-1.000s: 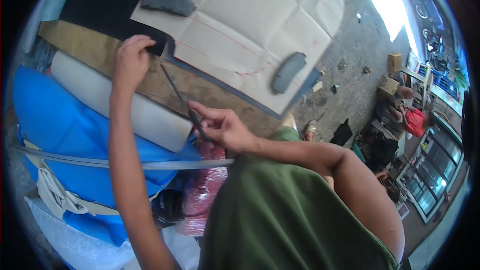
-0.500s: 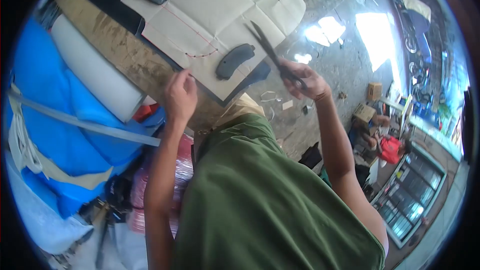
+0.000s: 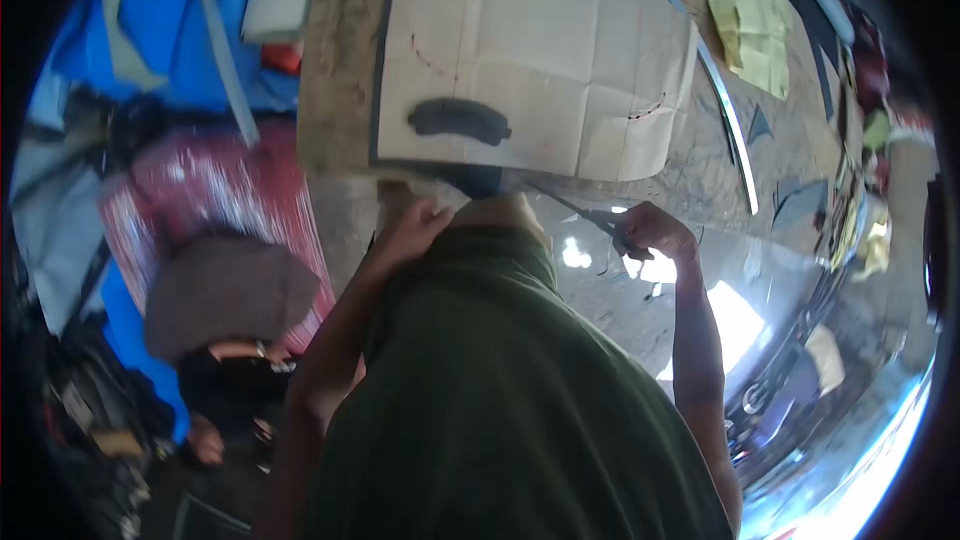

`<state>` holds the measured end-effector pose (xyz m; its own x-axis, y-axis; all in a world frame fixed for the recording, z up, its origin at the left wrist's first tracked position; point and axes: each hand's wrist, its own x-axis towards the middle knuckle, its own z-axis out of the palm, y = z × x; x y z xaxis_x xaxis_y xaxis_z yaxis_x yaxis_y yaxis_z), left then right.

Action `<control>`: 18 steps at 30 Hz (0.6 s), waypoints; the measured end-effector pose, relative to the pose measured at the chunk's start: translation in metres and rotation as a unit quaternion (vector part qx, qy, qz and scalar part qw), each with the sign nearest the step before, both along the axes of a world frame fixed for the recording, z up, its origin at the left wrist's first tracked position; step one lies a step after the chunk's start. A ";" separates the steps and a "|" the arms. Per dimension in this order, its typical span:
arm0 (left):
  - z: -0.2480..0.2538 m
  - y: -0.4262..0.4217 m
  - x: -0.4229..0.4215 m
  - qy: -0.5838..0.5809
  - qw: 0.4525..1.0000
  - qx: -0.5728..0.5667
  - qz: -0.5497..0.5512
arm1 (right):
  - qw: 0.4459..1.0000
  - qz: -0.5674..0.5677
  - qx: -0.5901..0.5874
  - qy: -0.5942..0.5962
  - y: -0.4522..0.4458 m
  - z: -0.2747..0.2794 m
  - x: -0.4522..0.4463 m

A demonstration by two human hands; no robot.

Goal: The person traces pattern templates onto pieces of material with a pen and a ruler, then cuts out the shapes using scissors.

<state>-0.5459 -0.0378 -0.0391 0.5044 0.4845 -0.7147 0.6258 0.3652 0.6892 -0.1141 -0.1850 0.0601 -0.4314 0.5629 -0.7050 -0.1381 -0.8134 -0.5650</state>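
Note:
My right hand is closed round the handles of dark scissors, whose blades point left toward the table's front edge. My left hand is near the same edge, close to my green shirt. Blur smears its fingers, so its grip is unclear. A creased, pale paper pattern with red marked lines lies over dark sheet material that shows along its left and front borders. On the paper rests a dark curved block resembling a brake pad. A dark flap hangs at the front edge.
The worn tabletop carries a yellowish paper piece, a shiny metal strip and dark scraps. At lower left is another person in a brown hat, beside a red plastic-wrapped bundle. Blue sheeting stands behind.
The view has swung round, bringing the table square in front and the other person into sight. My left hand has left the sheet's edge. My right hand still holds the scissors, now lower.

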 end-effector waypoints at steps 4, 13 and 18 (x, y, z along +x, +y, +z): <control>0.039 -0.031 0.061 -0.139 0.910 -0.190 0.342 | 0.995 0.102 0.000 -0.010 0.031 -0.008 0.027; 0.002 -0.066 0.078 -0.074 0.926 -0.073 0.364 | 0.986 0.164 0.025 -0.001 0.065 -0.041 0.036; 0.001 -0.075 0.090 -0.154 0.887 -0.095 0.425 | 0.986 0.139 -0.028 0.094 0.070 -0.056 0.041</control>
